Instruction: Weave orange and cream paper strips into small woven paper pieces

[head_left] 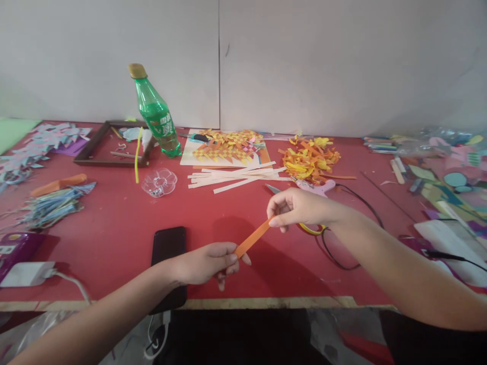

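Observation:
An orange paper strip (254, 237) is stretched at a slant between my two hands, above the red table (125, 228). My left hand (215, 261) pinches its lower end between thumb and fingers. At the upper end, my right hand (291, 207) pinches the strip with thumb and forefinger. Scissors with a yellow handle (314, 229) lie partly hidden under my right hand. Beyond the hands rests a loose stack of cream paper strips (232, 178). Behind it, woven yellow and orange paper pieces (220, 149) lie on a pale sheet (187, 152).
A green bottle (158, 119) stands by a brown wooden frame (110, 162). A clear flower-shaped dish (160, 183) lies in front. Near my left forearm is a black phone (169, 246). A pile of orange and yellow scraps (312, 157) and a dark cord (365, 203) lie to the right.

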A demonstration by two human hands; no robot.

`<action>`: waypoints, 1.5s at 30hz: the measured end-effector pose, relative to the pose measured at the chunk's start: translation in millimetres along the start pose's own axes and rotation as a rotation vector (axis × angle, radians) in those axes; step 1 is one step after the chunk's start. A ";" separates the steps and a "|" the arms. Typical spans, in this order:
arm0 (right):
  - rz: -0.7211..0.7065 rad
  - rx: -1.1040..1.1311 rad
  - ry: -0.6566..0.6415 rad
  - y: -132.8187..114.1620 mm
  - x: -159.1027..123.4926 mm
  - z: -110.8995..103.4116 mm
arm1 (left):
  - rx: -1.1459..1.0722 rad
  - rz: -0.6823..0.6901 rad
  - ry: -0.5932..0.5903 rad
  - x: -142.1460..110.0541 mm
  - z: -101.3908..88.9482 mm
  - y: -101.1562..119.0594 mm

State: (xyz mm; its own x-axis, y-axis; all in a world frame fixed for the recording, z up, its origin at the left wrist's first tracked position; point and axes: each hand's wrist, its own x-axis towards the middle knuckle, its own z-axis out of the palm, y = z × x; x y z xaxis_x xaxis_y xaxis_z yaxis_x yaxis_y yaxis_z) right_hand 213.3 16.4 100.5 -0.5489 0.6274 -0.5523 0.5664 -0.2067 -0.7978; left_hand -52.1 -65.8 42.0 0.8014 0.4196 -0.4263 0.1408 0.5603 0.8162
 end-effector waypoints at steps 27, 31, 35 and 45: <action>-0.319 -0.240 0.361 -14.8 -33.7 26.5 | 1.174 0.165 0.569 -31.0 -16.1 28.9; -0.505 -0.332 0.430 -14.3 -41.0 24.5 | 1.119 0.382 0.674 -38.1 -14.2 29.3; -0.661 -0.376 0.488 -7.2 -51.9 21.8 | 1.148 0.562 0.739 -45.1 -8.0 29.0; -0.761 -0.476 0.570 -6.5 -71.3 19.3 | 1.327 0.718 0.817 -60.8 -11.1 38.2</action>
State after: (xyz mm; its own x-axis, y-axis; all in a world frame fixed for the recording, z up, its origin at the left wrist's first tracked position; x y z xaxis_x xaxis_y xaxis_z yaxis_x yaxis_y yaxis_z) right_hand 236.9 -41.4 140.4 -0.5608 0.7521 0.3460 0.4450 0.6263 -0.6401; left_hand -101.9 -62.0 94.8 0.4917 0.7669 0.4124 0.6000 -0.6416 0.4778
